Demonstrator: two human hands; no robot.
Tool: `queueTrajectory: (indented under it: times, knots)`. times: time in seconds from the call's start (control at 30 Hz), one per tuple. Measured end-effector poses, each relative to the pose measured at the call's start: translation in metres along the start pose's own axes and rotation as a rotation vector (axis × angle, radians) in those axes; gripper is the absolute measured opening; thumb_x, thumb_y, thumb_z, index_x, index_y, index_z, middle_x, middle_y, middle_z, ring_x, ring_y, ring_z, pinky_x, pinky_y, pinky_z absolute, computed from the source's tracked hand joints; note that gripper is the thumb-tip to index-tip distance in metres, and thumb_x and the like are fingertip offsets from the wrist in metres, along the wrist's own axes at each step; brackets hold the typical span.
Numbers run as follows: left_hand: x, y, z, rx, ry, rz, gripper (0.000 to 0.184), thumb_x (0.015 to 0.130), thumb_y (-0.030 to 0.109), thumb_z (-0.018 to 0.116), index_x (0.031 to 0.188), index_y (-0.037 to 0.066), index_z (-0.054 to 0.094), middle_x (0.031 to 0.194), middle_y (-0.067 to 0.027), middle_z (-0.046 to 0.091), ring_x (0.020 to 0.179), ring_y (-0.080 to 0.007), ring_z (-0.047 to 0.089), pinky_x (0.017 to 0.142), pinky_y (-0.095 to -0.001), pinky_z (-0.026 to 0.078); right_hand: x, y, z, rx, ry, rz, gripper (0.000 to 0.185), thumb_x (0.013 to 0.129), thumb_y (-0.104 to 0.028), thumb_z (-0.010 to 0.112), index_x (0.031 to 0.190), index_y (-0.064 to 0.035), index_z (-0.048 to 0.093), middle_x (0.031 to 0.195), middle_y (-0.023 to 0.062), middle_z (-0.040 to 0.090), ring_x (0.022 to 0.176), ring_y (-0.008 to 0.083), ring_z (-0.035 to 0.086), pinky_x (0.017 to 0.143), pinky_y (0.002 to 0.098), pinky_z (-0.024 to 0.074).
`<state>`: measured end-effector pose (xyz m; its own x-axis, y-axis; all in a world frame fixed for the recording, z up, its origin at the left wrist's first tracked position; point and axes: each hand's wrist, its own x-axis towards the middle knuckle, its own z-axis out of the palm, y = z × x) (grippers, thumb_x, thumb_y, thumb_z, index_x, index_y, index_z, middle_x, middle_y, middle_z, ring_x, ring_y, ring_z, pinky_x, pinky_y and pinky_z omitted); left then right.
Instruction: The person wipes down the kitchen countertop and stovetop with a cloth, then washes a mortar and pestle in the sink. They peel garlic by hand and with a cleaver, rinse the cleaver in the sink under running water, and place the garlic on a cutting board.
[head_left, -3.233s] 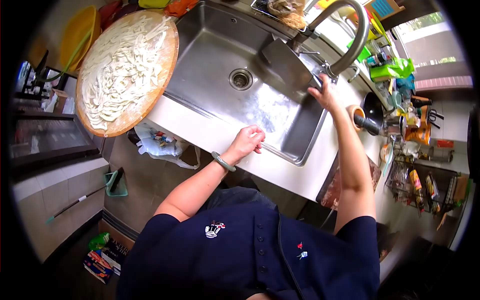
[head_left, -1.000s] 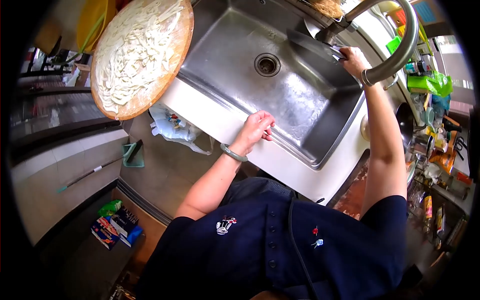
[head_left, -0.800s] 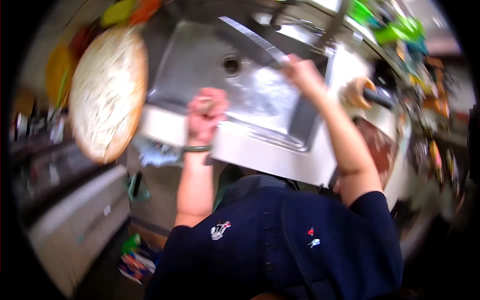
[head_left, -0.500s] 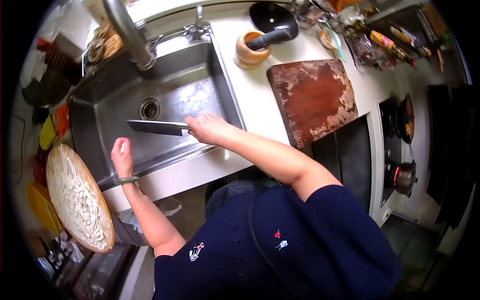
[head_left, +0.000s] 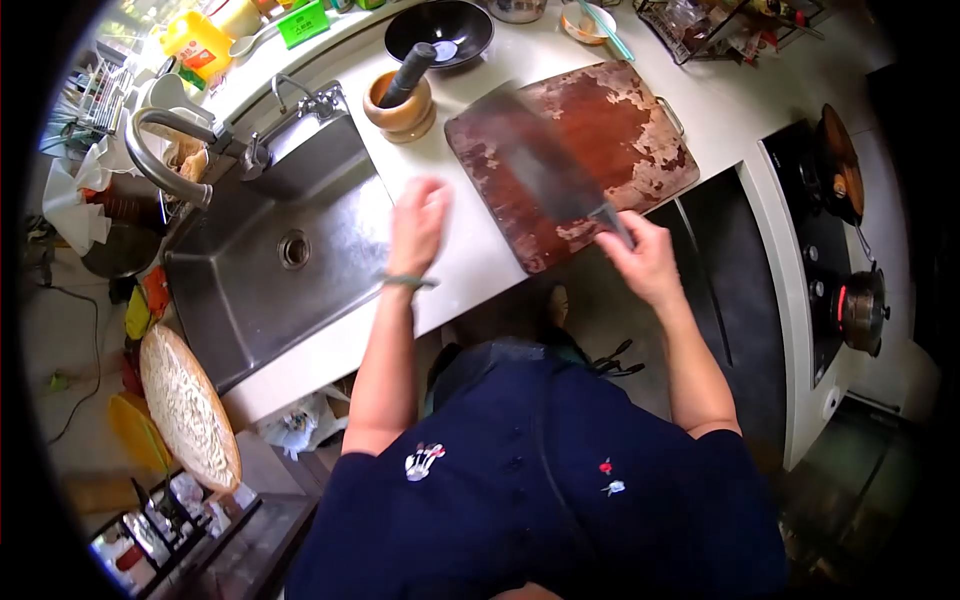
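Note:
My right hand [head_left: 645, 255] is wrapped round the handle of a cleaver [head_left: 550, 175]. Its broad blade, blurred by motion, is over the worn red-brown cutting board [head_left: 625, 120]; whether it touches the wood I cannot tell. Above the strip of white counter between sink and board, my left hand [head_left: 420, 220] has its fingers curled in. It is somewhat blurred, and what it may hold is hidden. A green bangle [head_left: 410, 281] circles that wrist.
Left of my hands is the steel sink [head_left: 335, 185] with its curved faucet [head_left: 165, 175]. Behind stand a wooden mortar [head_left: 400, 118] with a dark pestle [head_left: 408, 75] and a black bowl [head_left: 475, 35]. A noodle-covered round tray [head_left: 185, 410] leans at left; a pot [head_left: 862, 312] sits on the stove.
The cleaver in my right hand has moved from over the sink to over the cutting board. My left hand has shifted right, from the sink's front edge to above the counter. The view has turned rightward.

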<state>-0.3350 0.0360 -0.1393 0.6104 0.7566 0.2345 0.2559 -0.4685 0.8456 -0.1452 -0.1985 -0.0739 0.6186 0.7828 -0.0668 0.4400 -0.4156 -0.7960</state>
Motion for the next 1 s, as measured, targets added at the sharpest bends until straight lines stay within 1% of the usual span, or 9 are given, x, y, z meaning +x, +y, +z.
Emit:
queueTrajectory:
  times: [0.13, 0.33, 0.4, 0.43, 0.57, 0.67, 0.77, 0.87, 1.0]
  knots:
    - [0.04, 0.057, 0.139, 0.246, -0.082, 0.248, 0.015, 0.082, 0.016, 0.058, 0.086, 0.003, 0.051, 0.087, -0.0168, 0.049, 0.082, -0.0353, 0.052, 0.07, -0.0422, 0.045, 0.001, 0.066, -0.059, 0.404, 0.094, 0.217, 0.012, 0.083, -0.007, 0.061, 0.093, -0.0027, 0.059, 0.063, -0.0019, 0.053, 0.051, 0.0036, 0.047, 0.045, 0.0191, 0.0382]
    - [0.076, 0.058, 0.24, 0.538, -0.15, 0.394, 0.025, 0.078, 0.026, 0.063, 0.09, 0.007, 0.052, 0.098, -0.0154, 0.049, 0.099, -0.0321, 0.046, 0.088, -0.042, 0.035, 0.014, 0.125, -0.124, 0.653, 0.043, 0.317, 0.012, 0.084, -0.003, 0.053, 0.097, -0.0007, 0.054, 0.063, 0.0001, 0.049, 0.05, 0.005, 0.045, 0.042, 0.0193, 0.0371]
    - [0.074, 0.05, 0.243, 0.668, -0.137, 0.331, 0.035, 0.08, 0.034, 0.062, 0.106, 0.012, 0.054, 0.112, -0.0148, 0.047, 0.105, -0.0324, 0.043, 0.093, -0.046, 0.029, 0.02, 0.141, -0.135, 0.687, -0.028, 0.317, 0.015, 0.086, -0.004, 0.052, 0.1, -0.001, 0.052, 0.065, 0.0005, 0.049, 0.052, 0.0054, 0.045, 0.044, 0.0196, 0.0379]
    - [0.075, 0.054, 0.237, 0.644, -0.249, 0.241, 0.053, 0.08, 0.042, 0.061, 0.124, 0.016, 0.048, 0.125, -0.0152, 0.042, 0.117, -0.0336, 0.038, 0.1, -0.0496, 0.023, 0.023, 0.145, -0.138, 0.718, -0.081, 0.315, 0.018, 0.087, -0.005, 0.05, 0.104, -0.0012, 0.051, 0.067, 0.001, 0.049, 0.054, 0.0059, 0.046, 0.045, 0.0199, 0.0386]
    - [0.072, 0.057, 0.212, 0.551, -0.074, 0.146, 0.068, 0.082, 0.042, 0.061, 0.138, 0.017, 0.034, 0.136, -0.0166, 0.033, 0.129, -0.0345, 0.029, 0.107, -0.0514, 0.012, 0.03, 0.136, -0.139, 0.973, -0.153, 0.316, 0.018, 0.09, -0.009, 0.052, 0.105, -0.0011, 0.049, 0.068, 0.0029, 0.05, 0.055, 0.0072, 0.048, 0.046, 0.0204, 0.0403]
    - [0.065, 0.046, 0.176, 0.495, 0.156, 0.081, 0.057, 0.082, 0.035, 0.062, 0.128, 0.008, 0.043, 0.13, -0.0156, 0.041, 0.121, -0.034, 0.036, 0.102, -0.0487, 0.023, 0.026, 0.122, -0.126, 1.124, -0.193, 0.187, 0.029, 0.097, -0.03, 0.044, 0.106, -0.0032, 0.049, 0.067, 0.0032, 0.05, 0.054, 0.0069, 0.047, 0.046, 0.0201, 0.0395]
    - [0.04, 0.036, 0.141, 0.435, 0.322, 0.017, 0.041, 0.083, 0.03, 0.061, 0.116, 0.006, 0.052, 0.118, -0.0132, 0.052, 0.111, -0.0313, 0.046, 0.095, -0.0423, 0.033, 0.016, 0.151, -0.099, 0.772, -0.217, 0.326, 0.031, 0.098, -0.035, 0.04, 0.093, -0.0056, 0.049, 0.055, -0.0001, 0.045, 0.041, 0.006, 0.04, 0.038, 0.0204, 0.0345]
    - [0.004, 0.035, 0.114, 0.355, 0.343, 0.019, 0.028, 0.086, 0.024, 0.057, 0.106, 0.004, 0.057, 0.107, -0.0116, 0.058, 0.103, -0.0292, 0.052, 0.092, -0.0402, 0.035, 0.004, 0.142, -0.082, 0.798, -0.298, 0.467, 0.038, 0.098, -0.04, 0.037, 0.087, -0.0055, 0.047, 0.054, 0.0005, 0.044, 0.039, 0.0067, 0.04, 0.036, 0.0214, 0.0337]
    - [-0.044, 0.038, 0.097, 0.283, 0.362, -0.037, 0.021, 0.086, 0.019, 0.055, 0.1, 0.003, 0.059, 0.101, -0.0117, 0.06, 0.098, -0.029, 0.054, 0.089, -0.0379, 0.037, 0.017, 0.094, -0.078, 0.923, -0.228, 0.231, 0.044, 0.095, -0.046, 0.04, 0.083, -0.0043, 0.046, 0.053, 0.0023, 0.045, 0.039, 0.0081, 0.041, 0.036, 0.0211, 0.0339]
